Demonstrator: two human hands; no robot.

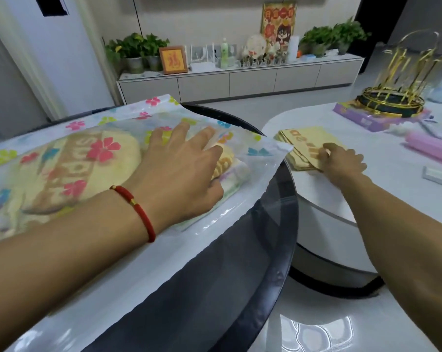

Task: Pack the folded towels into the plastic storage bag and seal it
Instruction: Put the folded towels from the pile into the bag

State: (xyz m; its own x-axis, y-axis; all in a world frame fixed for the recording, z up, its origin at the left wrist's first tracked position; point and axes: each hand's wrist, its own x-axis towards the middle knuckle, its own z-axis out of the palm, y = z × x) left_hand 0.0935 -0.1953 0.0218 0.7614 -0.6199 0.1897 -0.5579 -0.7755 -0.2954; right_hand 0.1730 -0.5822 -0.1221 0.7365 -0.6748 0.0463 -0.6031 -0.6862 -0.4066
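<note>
A clear plastic storage bag (70,123) printed with coloured flowers lies across the dark round table, its mouth toward the right. Inside it, yellow folded towels (108,153) show through the plastic. My left hand (179,168), with a red cord at the wrist, lies flat on top of the bag near its mouth, fingers spread over a towel (225,161) inside. On the white table to the right lies a folded yellow towel (303,141) with orange lettering. My right hand (341,163) pinches that towel's near edge.
The dark glass table (240,288) meets the lower white table (324,212) at a step. A gold wire rack (397,95) on a purple box, a pink roll (433,148) and small items lie at far right. A long white cabinet (240,82) lines the back wall.
</note>
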